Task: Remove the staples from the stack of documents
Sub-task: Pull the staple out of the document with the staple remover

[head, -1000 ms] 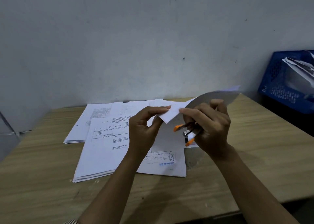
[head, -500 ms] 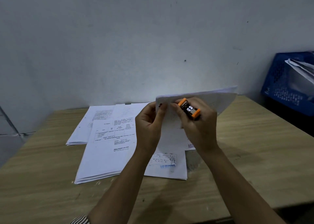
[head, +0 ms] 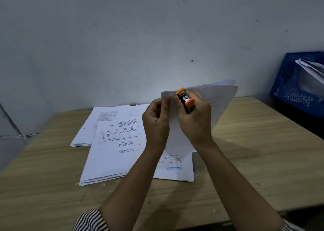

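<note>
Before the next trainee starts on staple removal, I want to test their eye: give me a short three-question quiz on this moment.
1. True or false: the orange staple remover lies on the table.
2. Which hand pinches the lifted document by its corner? A left hand; B right hand
3. What holds papers at the far right?

Key: 1 false, the right hand holds it; 2 A; 3 the blue crate.
</note>
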